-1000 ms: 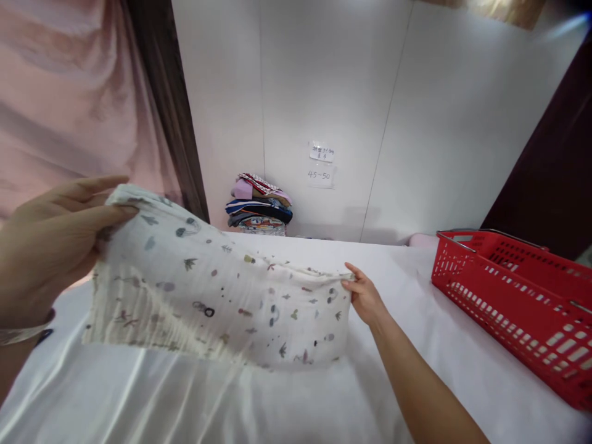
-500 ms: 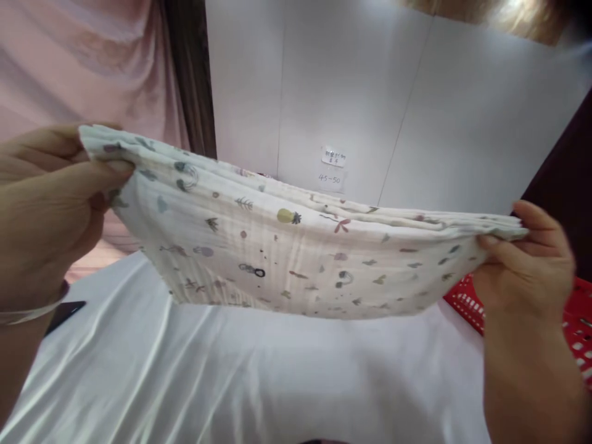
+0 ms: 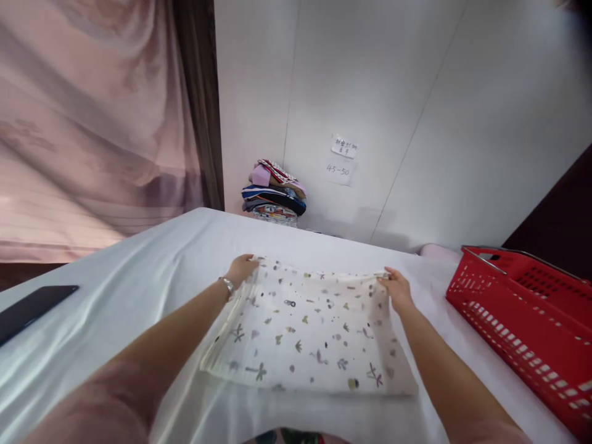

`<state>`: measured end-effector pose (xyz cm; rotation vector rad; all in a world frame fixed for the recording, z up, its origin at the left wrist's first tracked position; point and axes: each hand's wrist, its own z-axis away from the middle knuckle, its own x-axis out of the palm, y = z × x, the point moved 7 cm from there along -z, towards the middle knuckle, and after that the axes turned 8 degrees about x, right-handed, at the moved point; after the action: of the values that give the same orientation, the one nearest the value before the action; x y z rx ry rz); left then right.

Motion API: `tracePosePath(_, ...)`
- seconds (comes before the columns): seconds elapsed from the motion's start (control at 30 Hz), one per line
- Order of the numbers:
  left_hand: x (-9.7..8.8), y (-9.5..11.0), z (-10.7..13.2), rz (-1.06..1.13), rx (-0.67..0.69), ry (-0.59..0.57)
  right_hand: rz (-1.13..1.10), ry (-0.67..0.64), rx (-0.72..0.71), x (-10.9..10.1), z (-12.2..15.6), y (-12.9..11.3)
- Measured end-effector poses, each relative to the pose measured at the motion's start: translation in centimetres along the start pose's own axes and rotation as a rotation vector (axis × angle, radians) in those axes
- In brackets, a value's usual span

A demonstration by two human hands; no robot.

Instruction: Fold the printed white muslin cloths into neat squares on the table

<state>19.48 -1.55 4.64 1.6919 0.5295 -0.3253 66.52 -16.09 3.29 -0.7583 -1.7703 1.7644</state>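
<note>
A folded white muslin cloth printed with small plants, pineapples and animals stretches between my hands over the white-covered table. My left hand pinches its far left corner, fingers closed on the fabric. At the far right corner, my right hand grips the cloth between thumb and fingers. The near edge of the cloth hangs or lies low over the table; whether all of it touches the surface I cannot tell.
On the right stands a red plastic basket with a metal handle. A dark flat phone-like object lies at the left. Behind the table is a stack of folded clothes, near a wall with paper labels. A pink curtain hangs left.
Both hands have moved forward and down, away from my head, carrying the cloth from up close to low over the table. The clothes stack and more of the basket now show.
</note>
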Motion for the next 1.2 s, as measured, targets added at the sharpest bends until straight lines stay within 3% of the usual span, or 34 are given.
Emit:
tracePosePath(0.1, 3.0, -2.2, -1.9, -0.063, -0.013, -0.058, 0.061, 0.045, 0.044, 0.8, -2.1, 3.3)
tracePosePath(0.27, 4.9, -3.4, -5.1, -0.182, 0.05, -0.108, 0.122, 0.069, 0.007, 1.2, -5.8, 4.8)
tracePosePath(0.47, 7.6, -4.9, -5.5, -0.411, 0.059, -0.158, 0.293, 0.079, -0.019, 2.9, -7.7, 7.8)
tracePosePath(0.6, 8.1, -4.4, -5.4, -0.51, 0.125, -0.178, 0.413, 0.064, -0.062, 3.2, -7.9, 8.2)
tracePosePath(0.73, 8.0, -2.5, -5.4, -0.654, 0.226, -0.155, 0.547, 0.0, -0.221, 4.3, -6.9, 6.0)
tracePosePath(0.83, 10.3, 0.5, -4.5, -0.693, 0.511, -0.236, 0.721, -0.24, -0.471, 8.0, -4.6, 4.0)
tracePosePath(0.93, 14.0, 2.5, -2.9, -0.593, 0.736, -0.435, 0.774, -0.476, -0.543, 11.4, -2.5, 3.9)
tracePosePath(1.03, 16.4, 2.5, -2.5, -0.52, 0.712, -0.517, 0.794, -0.537, -0.499, 13.1, -2.2, 4.5)
tracePosePath(1.2, 17.3, 1.3, -3.0, -0.509, 0.58, -0.49, 0.928, -0.513, -0.498, 13.9, -2.9, 5.4)
